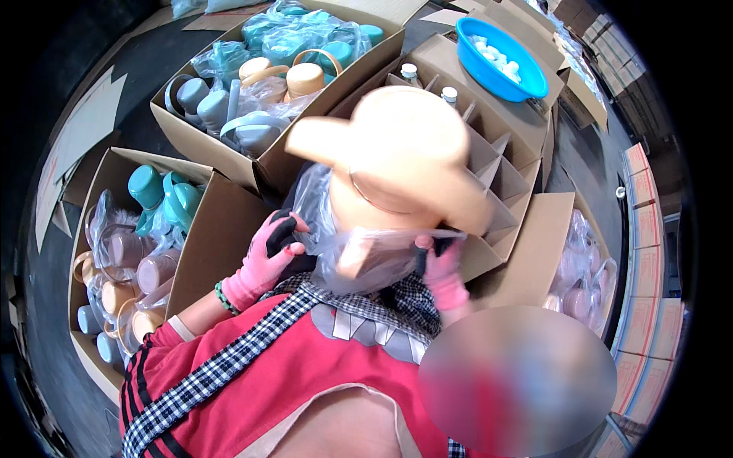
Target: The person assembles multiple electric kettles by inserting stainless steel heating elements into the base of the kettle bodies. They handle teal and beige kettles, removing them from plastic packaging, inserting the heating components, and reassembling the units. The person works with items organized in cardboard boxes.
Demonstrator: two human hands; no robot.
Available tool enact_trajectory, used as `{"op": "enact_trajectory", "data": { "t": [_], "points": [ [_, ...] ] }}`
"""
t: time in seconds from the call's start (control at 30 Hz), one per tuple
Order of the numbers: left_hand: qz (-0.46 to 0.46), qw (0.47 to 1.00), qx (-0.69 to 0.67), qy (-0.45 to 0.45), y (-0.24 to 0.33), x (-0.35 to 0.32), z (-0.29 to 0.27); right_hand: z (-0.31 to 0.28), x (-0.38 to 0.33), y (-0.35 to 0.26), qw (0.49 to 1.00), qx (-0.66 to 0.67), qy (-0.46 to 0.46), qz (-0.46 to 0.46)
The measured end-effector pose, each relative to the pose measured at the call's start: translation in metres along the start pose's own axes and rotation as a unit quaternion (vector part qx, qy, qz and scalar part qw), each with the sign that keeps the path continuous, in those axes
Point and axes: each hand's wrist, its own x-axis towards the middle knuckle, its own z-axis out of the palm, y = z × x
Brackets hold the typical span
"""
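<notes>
In front of my chest is a large peach-coloured jug (412, 130) with a round top and a broad curved handle, blurred by motion. A clear plastic bag (366, 256) is wrapped around its lower part, its edge stretched between my hands. My left hand (267, 256), in a pink glove with black on the fingers, is bent at the bag's left side, thumb and forefinger curled at the film. On the right, my similarly gloved right hand (443, 271) pinches the bag's edge. The jug hides part of a divided carton (519, 191) behind it.
A carton (210, 172) at the far left holds grey, peach and teal jugs in plastic. Another open carton (206, 237) with mixed jugs stands nearer left. A blue basin (466, 57) with small white pieces sits at the back right. More bagged jugs (584, 267) are at right.
</notes>
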Motion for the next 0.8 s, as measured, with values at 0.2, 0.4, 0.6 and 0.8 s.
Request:
{"op": "enact_trajectory", "data": {
  "t": [0.2, 0.4, 0.6, 0.8],
  "points": [
    [-0.2, 0.938, -0.061, -0.277, -0.013, 0.003, 0.028, -0.012, -0.037, -0.026, 0.951, -0.13, -0.233, 0.155],
    [-0.022, 0.963, -0.074, -0.26, -0.031, 0.009, 0.072, -0.064, 0.043, -0.084, 0.987, 0.07, 0.132, 0.055],
    [0.176, 0.929, -0.115, -0.304, 0.007, 0.06, 0.092, -0.071, 0.131, -0.103, 0.969, -0.209, -0.096, -0.086],
    [0.14, 0.912, -0.109, -0.369, 0.026, 0.09, 0.082, -0.107, 0.135, -0.104, 0.93, -0.26, -0.243, 0.094]
  ]
}}
